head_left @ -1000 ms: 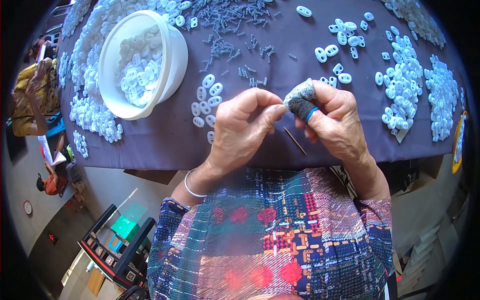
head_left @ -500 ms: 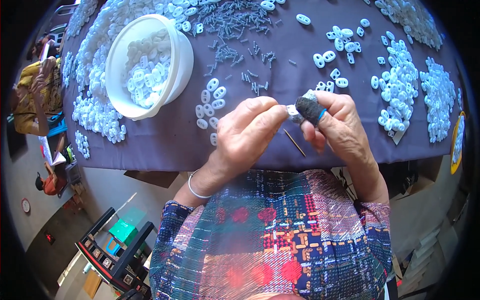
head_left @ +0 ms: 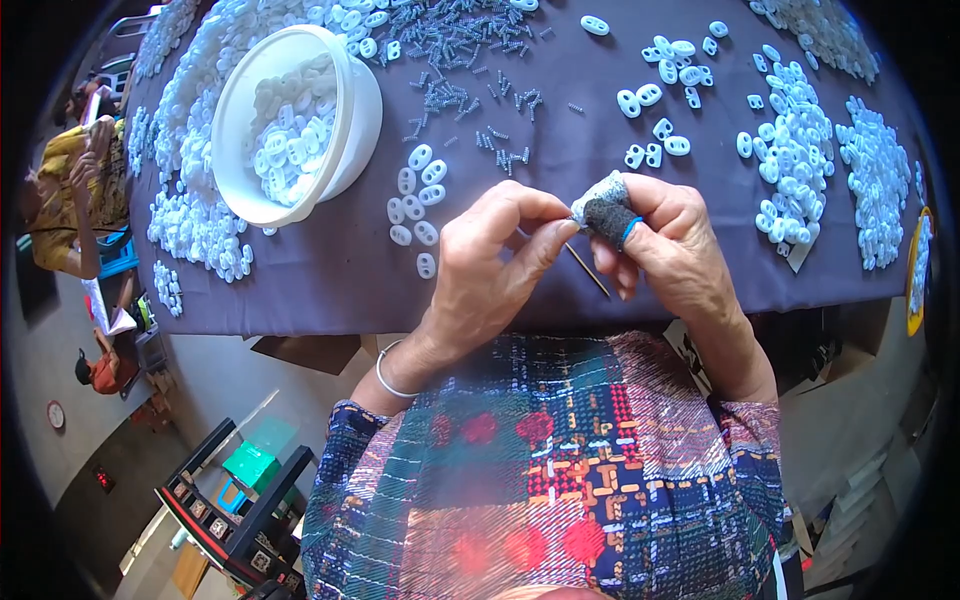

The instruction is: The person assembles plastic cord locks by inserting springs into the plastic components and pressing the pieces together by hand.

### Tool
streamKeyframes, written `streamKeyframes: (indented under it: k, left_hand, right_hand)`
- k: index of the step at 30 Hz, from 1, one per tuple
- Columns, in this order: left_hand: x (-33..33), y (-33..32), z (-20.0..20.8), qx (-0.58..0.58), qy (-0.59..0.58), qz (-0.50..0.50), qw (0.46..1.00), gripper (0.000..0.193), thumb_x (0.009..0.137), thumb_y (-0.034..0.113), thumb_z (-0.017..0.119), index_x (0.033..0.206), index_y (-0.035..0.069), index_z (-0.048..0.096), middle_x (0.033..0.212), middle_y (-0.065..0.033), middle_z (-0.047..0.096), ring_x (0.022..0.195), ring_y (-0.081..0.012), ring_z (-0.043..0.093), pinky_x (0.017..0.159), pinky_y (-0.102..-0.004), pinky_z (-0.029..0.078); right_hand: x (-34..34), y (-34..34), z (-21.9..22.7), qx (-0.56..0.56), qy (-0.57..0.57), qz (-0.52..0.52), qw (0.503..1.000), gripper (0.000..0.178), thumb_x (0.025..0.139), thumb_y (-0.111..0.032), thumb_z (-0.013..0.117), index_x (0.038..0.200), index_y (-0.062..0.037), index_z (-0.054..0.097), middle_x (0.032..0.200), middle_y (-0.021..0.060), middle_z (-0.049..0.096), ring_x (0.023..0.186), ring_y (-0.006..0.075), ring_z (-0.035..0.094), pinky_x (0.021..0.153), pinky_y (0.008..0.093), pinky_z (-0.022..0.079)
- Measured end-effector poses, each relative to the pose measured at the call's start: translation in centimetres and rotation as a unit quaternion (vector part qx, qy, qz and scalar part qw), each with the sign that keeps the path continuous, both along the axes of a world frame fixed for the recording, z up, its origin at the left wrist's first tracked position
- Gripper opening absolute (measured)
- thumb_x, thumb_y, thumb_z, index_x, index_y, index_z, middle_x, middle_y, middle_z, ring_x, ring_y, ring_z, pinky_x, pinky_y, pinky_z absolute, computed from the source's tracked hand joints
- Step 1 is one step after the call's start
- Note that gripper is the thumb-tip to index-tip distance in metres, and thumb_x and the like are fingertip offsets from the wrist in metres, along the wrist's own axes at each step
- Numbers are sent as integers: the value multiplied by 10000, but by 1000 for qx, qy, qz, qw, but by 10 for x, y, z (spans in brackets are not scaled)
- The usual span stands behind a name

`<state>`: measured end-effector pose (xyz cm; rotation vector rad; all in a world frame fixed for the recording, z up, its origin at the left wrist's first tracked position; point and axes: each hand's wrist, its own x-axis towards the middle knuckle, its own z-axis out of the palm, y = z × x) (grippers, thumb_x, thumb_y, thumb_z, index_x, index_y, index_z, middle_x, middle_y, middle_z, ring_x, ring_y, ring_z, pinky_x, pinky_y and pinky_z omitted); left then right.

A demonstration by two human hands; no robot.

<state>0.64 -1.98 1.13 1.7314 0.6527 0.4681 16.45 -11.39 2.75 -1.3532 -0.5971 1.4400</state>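
My left hand (head_left: pixel 495 250) is closed in a pinch, thumb and forefinger tips meeting the wrapped fingertips of my right hand. What it pinches is too small to name. My right hand (head_left: pixel 665 235) is closed too, with grey and black wrapping on its thumb and forefinger and a blue band on the thumb. Whatever lies between its tips is hidden by the wrapping. Under the hands a thin brown stick (head_left: pixel 588 271) lies on the cloth. Left of my left hand are several loose white oval cord locks (head_left: pixel 432 172), each with two holes. Small metal springs (head_left: pixel 490 140) are scattered beyond.
A white plastic tub (head_left: pixel 352 150) holding white pieces leans at the left amid a large heap of white pieces (head_left: pixel 190 180). More cord locks are piled at the right (head_left: pixel 795 150). A purple cloth (head_left: pixel 330 300) covers the table. Another person (head_left: pixel 75 200) sits at far left.
My left thumb and forefinger have opened out into a longer pinch, and the hand has turned a little. The white piece seen between my fingertips before is now hidden. The view has shifted slightly.
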Motion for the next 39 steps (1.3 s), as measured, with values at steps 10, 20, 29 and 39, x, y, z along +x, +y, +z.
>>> streamKeyframes:
  k: [10, 20, 29, 39]
  left_hand:
    - [4, 0, 4, 40, -9, -1, 999, 85, 787, 7, 659, 851, -8, 604, 759, -65, 584, 678, -124, 562, 611, -251, 448]
    - [6, 7, -1, 58, -51, -12, 997, 97, 775, 14, 677, 822, -7, 593, 713, -80, 581, 633, -165, 569, 575, -272, 442]
    - [-17, 23, 6, 221, 30, 90, 971, 230, 690, 57, 759, 870, 21, 619, 766, -68, 599, 658, -141, 579, 560, -270, 448]
    - [-30, 49, -3, 346, 201, 161, 902, 128, 737, 70, 711, 794, 7, 614, 766, -76, 587, 628, -178, 568, 574, -291, 462]
  right_hand:
    - [-4, -2, -1, 98, -270, 17, 958, 98, 772, -6, 548, 861, 3, 586, 648, 105, 547, 575, 141, 541, 542, 281, 413]
    - [2, 3, -4, 101, -288, 42, 951, 81, 753, -12, 574, 832, -1, 588, 656, 101, 547, 573, 212, 542, 577, 285, 402]
    - [1, 9, -1, 109, -188, 32, 976, 74, 798, -29, 584, 852, 17, 604, 620, 42, 536, 545, 88, 499, 528, 233, 397]
    - [6, 3, -12, 95, -149, 16, 984, 113, 832, -41, 551, 911, 17, 608, 658, -13, 543, 577, 46, 481, 532, 199, 394]
